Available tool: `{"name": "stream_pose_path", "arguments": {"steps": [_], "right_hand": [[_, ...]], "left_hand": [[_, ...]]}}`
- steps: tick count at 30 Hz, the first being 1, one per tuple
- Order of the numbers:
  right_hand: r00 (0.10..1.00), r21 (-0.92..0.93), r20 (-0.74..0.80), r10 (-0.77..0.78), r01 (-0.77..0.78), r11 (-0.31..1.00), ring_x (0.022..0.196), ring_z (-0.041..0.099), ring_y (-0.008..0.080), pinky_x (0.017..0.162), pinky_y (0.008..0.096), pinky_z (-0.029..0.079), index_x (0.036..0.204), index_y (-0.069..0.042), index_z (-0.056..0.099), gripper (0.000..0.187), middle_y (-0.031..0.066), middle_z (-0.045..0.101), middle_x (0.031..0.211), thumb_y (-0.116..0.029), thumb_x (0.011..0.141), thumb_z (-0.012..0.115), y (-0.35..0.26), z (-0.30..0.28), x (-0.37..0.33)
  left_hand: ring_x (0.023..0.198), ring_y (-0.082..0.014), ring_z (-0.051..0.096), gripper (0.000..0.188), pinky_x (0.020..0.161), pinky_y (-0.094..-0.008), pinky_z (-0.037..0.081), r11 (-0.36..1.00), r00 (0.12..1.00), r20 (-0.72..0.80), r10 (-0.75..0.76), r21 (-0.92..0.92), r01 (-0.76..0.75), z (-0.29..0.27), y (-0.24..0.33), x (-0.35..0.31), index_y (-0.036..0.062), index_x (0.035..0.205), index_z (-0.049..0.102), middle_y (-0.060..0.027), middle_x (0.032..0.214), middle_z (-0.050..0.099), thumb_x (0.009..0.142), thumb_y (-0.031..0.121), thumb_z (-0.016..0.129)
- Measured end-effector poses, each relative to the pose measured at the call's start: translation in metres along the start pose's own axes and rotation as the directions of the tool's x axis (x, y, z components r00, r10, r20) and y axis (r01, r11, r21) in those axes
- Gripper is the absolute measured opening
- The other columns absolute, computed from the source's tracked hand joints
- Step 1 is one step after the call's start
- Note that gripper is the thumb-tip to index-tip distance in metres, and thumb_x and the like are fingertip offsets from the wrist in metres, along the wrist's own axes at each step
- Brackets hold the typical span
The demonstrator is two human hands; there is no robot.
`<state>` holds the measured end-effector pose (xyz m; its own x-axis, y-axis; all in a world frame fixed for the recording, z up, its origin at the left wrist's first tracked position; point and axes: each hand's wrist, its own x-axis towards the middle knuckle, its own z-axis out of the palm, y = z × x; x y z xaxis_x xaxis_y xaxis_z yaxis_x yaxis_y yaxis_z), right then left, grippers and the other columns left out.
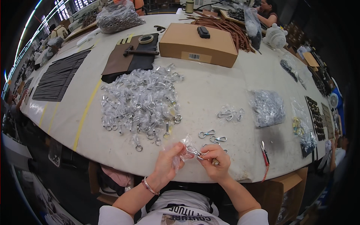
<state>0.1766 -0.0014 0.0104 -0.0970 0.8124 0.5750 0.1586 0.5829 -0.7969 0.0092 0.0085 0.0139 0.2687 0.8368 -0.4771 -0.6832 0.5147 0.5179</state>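
Near the table's front edge, my left hand (168, 161) is closed on a crumpled clear plastic bag (177, 160). My right hand (215, 161) pinches a silver snap hook (192, 150) by its ring end, and the hook lies between the two hands beside the plastic. A small brass-coloured piece (215, 162) shows at my right fingers; its kind is unclear. Just beyond that hand lie several bare snap hooks (218, 138), partly covered by it. To the left spreads a big pile of bagged snap hooks (140, 101). A few more bagged hooks (229, 113) lie farther back.
Red-handled snips (264, 153) rest at the right, near a bundle of clear plastic bags (267, 108). Farther back stand a cardboard box (195, 43) with a black device (203, 32), a hammer (140, 51) and a tape roll (146, 38). Black strips (62, 75) lie far left.
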Motion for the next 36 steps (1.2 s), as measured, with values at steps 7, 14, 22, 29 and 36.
{"name": "stream_pose_path", "arguments": {"steps": [7,14,22,29,36], "right_hand": [[0.998,0.156,0.025,0.059,-0.062,0.986,0.058,0.048,0.0032,0.044,0.0177,0.035,0.077,-0.004,0.054,0.021,0.0104,0.062,0.092,0.009,0.065,0.064,0.015,0.0,0.007],[0.971,-0.077,0.027,-0.237,0.239,0.968,0.066,0.063,0.0187,0.051,0.0231,0.048,0.076,-0.002,0.052,0.02,0.0163,0.063,0.09,0.01,0.065,0.062,0.004,-0.004,0.014],[0.75,-0.351,0.341,-0.566,0.66,0.664,0.078,0.064,0.0242,0.047,0.0243,0.049,0.066,-0.003,0.05,0.015,0.0139,0.063,0.089,0.001,0.063,0.063,-0.002,-0.011,0.014],[0.986,-0.206,0.169,0.007,0.028,0.978,0.061,0.058,0.0142,0.05,0.0221,0.046,0.077,0.0,0.055,0.008,0.007,0.06,0.075,0.001,0.071,0.061,-0.013,-0.011,0.014],[0.678,0.175,0.233,0.697,-0.734,0.656,0.049,0.045,0.0029,0.041,0.0171,0.033,0.077,-0.001,0.054,0.008,0.0016,0.053,0.06,-0.007,0.081,0.057,-0.011,-0.006,0.014]], "left_hand": [[0.07,-0.0174,0.062,0.016,0.036,-0.02,0.034,1.0,0.994,0.108,0.006,0.028,-0.009,-0.003,-0.002,0.003,0.0028,0.089,0.055,-0.0089,0.077,0.061,0.083,0.018,0.056],[0.054,-0.0121,0.049,0.017,0.036,-0.0186,0.03,0.949,0.897,0.371,-0.242,-0.103,0.298,-0.02,0.002,0.001,0.0021,0.09,0.055,-0.0073,0.073,0.055,0.083,0.018,0.056],[0.049,-0.0058,0.046,0.014,0.039,-0.0189,0.034,0.983,0.969,0.164,-0.183,0.004,0.185,-0.001,-0.005,-0.007,0.0066,0.092,0.057,0.0032,0.065,0.051,0.082,0.015,0.059],[0.058,-0.0064,0.053,0.015,0.046,-0.0199,0.041,0.986,0.989,0.138,-0.058,0.165,0.035,0.002,0.002,-0.002,0.0037,0.092,0.059,-0.0001,0.077,0.058,0.08,0.013,0.059],[0.06,-0.0087,0.054,0.02,0.049,-0.0204,0.044,0.909,0.977,0.208,-0.042,0.413,-0.049,0.004,0.002,0.004,-0.001,0.09,0.059,-0.0026,0.075,0.058,0.081,0.016,0.06]]}}
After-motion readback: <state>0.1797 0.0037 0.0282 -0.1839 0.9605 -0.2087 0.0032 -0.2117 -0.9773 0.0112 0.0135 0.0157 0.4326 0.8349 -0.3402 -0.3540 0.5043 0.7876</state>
